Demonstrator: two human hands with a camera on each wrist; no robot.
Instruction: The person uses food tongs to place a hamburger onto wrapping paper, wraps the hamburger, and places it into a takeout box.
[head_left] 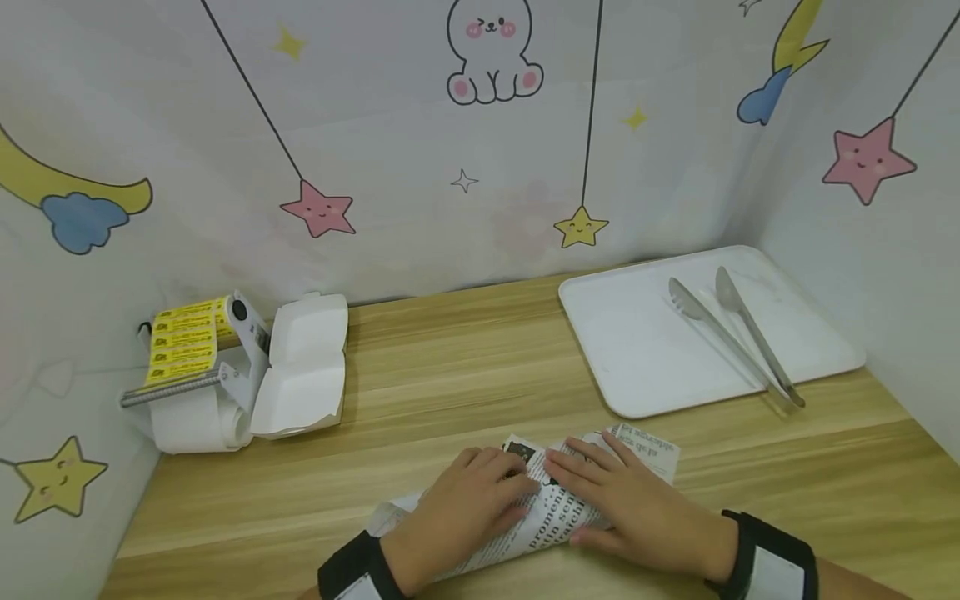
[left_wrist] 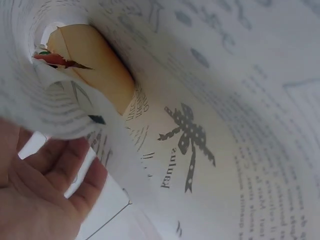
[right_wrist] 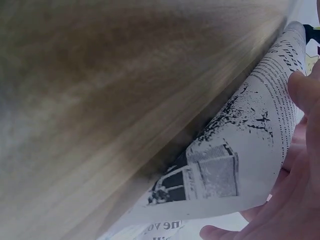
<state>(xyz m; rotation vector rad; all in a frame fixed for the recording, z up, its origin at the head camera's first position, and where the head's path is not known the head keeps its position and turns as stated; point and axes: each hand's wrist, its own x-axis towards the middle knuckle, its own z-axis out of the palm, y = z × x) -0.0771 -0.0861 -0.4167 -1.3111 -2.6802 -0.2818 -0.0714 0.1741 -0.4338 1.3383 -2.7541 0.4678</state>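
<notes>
White open clamshell box (head_left: 303,362), L side of wood-grain desk (head_left: 450,358). L hand (head_left: 468,504): fingers bent over black-and-white newsprint paper wrap (head_left: 551,521) on desk's near part; can't tell if pinching. Inside, tan bread roll (left_wrist: 102,62): prob. light, soft, crushable; hold gently along paper's sides. R hand (head_left: 637,508): fingers straight, slightly spread on wrap.

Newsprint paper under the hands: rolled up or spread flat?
Rolled up: in the left wrist view the newsprint paper curves into an open-ended tube, a filled bread roll visible inside.
</notes>
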